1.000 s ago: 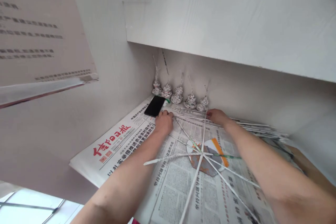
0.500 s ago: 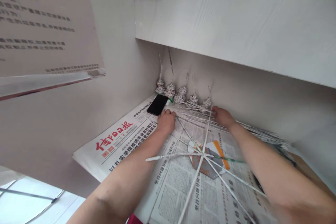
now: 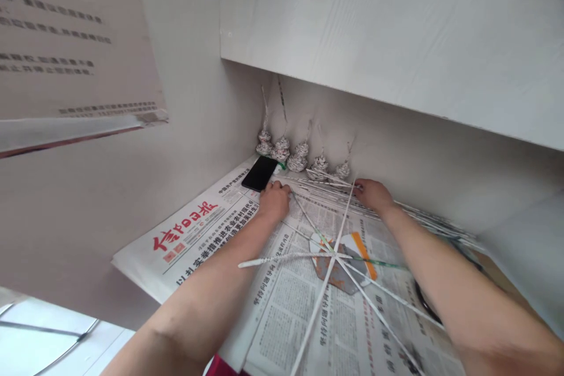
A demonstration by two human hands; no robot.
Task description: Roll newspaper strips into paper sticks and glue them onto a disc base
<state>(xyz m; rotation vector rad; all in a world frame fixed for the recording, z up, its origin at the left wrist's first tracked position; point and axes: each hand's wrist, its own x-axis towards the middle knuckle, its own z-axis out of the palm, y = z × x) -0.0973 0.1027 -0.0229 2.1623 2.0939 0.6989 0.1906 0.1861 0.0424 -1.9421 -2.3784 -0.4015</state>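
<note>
My left hand (image 3: 275,201) rests on the newspaper with its fingers curled down, just in front of a black phone (image 3: 259,174). What lies beneath those fingertips is hidden. Farther right, at the back, my right hand (image 3: 374,195) pinches the end of a thin rolled-paper stick at the edge of a pile of such sticks (image 3: 324,189). Between my forearms lies a star of crossed paper sticks (image 3: 335,254), its arms spread outward from one centre. Under that centre is a grey and orange card (image 3: 346,279). One arm of the star reaches close to my left hand.
Several small woven paper gourds (image 3: 298,157) stand against the back wall. Newspaper (image 3: 291,311) covers the work surface. A white panel (image 3: 374,29) overhangs the back. A printed sheet (image 3: 74,41) hangs at the left, and a dark round object (image 3: 425,299) sits partly behind my right forearm.
The whole view has shifted slightly, so things appear a little farther left. Both hands stay in nearly the same places, and the star of paper sticks lies as before.
</note>
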